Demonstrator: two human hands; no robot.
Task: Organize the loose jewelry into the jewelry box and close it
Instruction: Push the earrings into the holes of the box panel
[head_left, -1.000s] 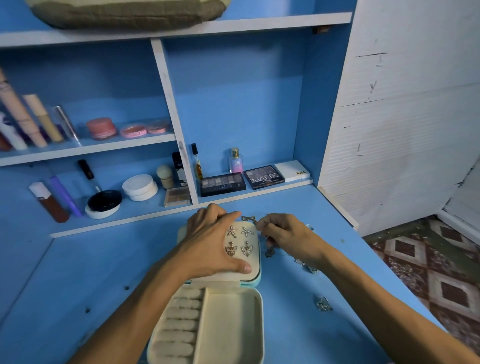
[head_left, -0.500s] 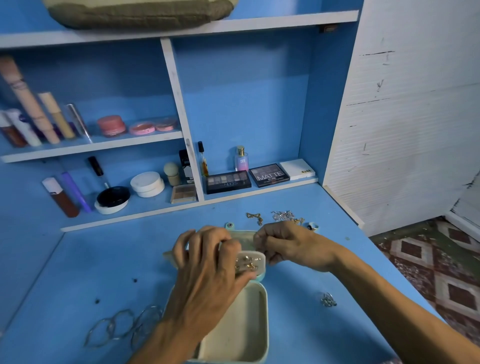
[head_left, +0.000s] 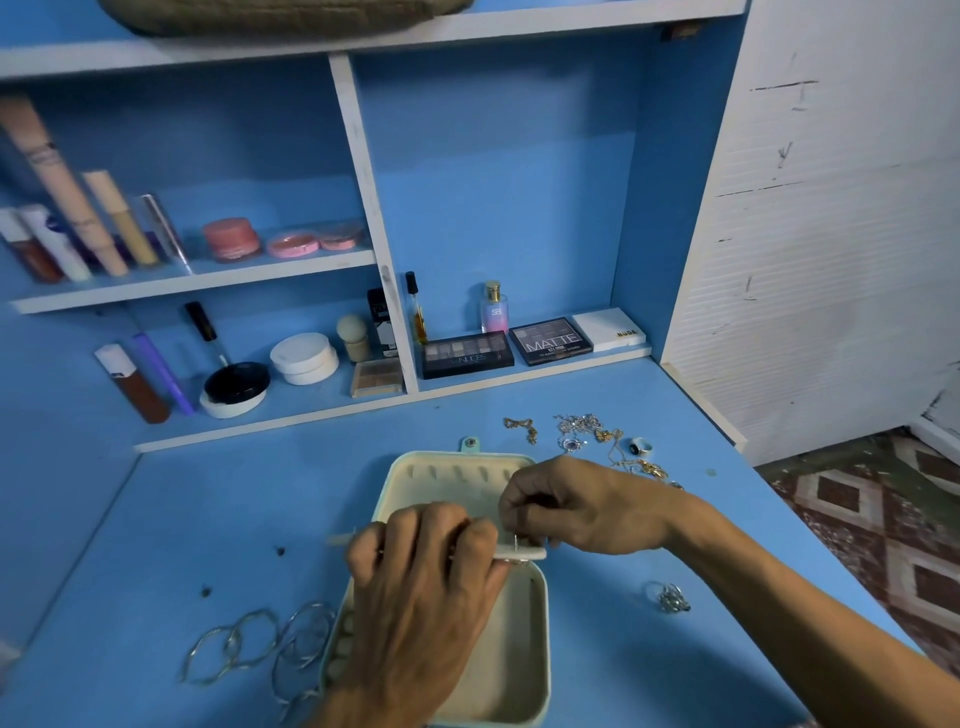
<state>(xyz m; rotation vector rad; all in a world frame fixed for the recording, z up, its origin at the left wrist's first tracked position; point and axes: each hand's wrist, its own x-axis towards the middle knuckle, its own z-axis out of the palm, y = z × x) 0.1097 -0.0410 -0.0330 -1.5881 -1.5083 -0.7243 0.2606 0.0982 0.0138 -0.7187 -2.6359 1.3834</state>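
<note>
Gripping the cream padded earring panel (head_left: 527, 554) crosswise over the open cream-lined jewelry box (head_left: 514, 649), left hand (head_left: 421, 592) steadied it; right hand (head_left: 582, 506) pinched its right end.

The jewelry box (head_left: 519, 649) at lower centre has a matt cream lining that looks soft, like cloth. The bangles (head_left: 234, 644) at lower left are shiny silver metal. The chains (head_left: 579, 426) right of centre glint gold and silver. The desk top (head_left: 208, 519) is matt blue paint, slightly scuffed.

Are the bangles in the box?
No, the bangles lie on the table, left of the box.
</note>
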